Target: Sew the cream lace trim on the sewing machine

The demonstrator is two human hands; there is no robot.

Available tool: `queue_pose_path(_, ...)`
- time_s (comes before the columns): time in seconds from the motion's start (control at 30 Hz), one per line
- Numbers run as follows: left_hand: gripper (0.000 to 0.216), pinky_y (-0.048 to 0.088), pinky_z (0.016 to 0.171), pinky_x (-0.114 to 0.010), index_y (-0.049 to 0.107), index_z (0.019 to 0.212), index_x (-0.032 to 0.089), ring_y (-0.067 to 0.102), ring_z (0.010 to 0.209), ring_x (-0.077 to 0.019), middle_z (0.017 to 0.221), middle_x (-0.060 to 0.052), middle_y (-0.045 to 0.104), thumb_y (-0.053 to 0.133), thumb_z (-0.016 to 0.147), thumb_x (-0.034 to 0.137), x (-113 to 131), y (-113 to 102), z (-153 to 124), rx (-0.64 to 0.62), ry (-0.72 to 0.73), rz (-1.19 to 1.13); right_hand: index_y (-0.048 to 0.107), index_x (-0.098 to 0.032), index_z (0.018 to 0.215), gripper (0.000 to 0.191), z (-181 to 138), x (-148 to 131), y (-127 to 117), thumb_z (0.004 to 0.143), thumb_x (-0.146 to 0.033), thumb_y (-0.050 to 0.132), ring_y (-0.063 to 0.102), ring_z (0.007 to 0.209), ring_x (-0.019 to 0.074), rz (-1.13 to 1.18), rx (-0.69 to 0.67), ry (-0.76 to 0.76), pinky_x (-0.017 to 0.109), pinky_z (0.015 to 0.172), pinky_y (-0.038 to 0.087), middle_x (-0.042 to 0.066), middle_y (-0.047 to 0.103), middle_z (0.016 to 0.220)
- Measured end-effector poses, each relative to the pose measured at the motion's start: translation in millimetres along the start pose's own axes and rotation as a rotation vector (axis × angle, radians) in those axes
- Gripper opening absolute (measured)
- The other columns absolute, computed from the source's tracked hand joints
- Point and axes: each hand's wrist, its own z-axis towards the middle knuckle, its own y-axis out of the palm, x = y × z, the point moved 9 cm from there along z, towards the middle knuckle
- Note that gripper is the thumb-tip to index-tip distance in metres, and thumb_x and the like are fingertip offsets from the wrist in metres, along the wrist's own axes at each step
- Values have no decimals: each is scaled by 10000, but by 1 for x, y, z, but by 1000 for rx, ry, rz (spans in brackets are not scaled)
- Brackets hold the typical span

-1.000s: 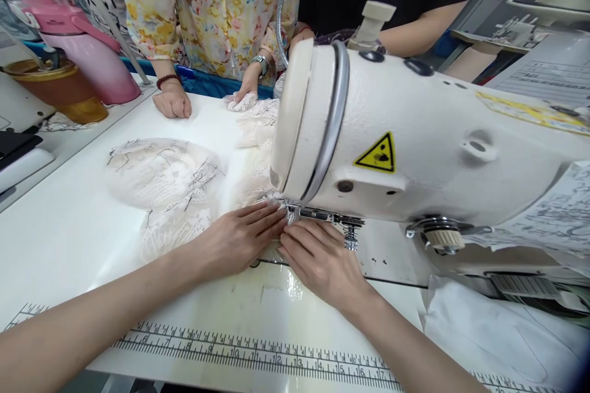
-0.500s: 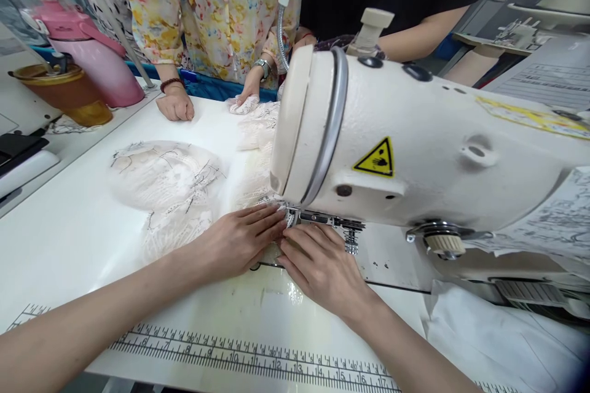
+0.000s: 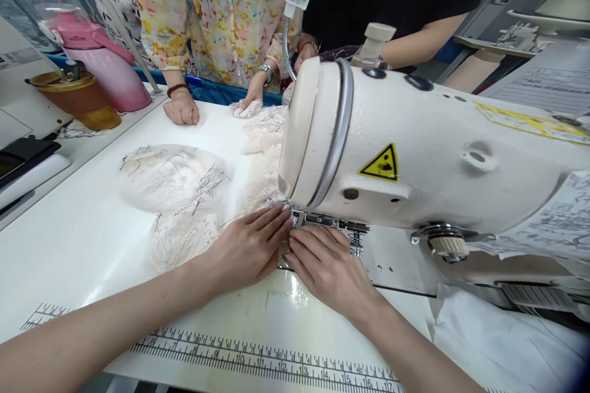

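Observation:
At the foot of a white sewing machine (image 3: 415,135), both of my hands sit close together, fingers pointing inward. My left hand (image 3: 253,236) presses cream lace fabric (image 3: 265,187) beside the needle area, its fingers long and close together. The fingers of my right hand (image 3: 325,258) are bent and bunched just in front of the metal presser parts (image 3: 329,221); whatever lies under them is hidden. The needle is covered by the machine head and my fingers. More gathered lace with dark threads (image 3: 179,184) lies left of the machine.
A co-worker's fist (image 3: 182,107) rests at the table's far edge; their other hand (image 3: 252,98) touches the lace. A pink bottle (image 3: 104,67) and brown cup (image 3: 78,98) stand back left. A printed ruler (image 3: 258,359) runs along the front; white cloth (image 3: 502,331) lies right.
The whole view has shifted, so the scene sits slightly farther right and lower. My hands stay at the machine's foot, and the co-worker's hands keep their places.

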Motion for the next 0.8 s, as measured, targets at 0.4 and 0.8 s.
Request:
queue_pose_path(0.4,367,543,945,-410,655,1145,63,631,1118,-276,1182,-140,667,406,938,236,-3,-6,1,1,-13,-47,681,-134,1000,179,-3,2,-2,939,-230,543,627,963,133,-101,8,-25,272,872,441,17,713,1035)
queue_pose_path(0.8,369,542,940,-424,628,1190,100,594,1166,-281,1224,-126,644,444,912,257,-7,0,1,-29,-103,-135,703,-177,875,193,1,10,-13,945,-222,529,636,825,128,-162,70,-7,275,665,424,-8,730,998)
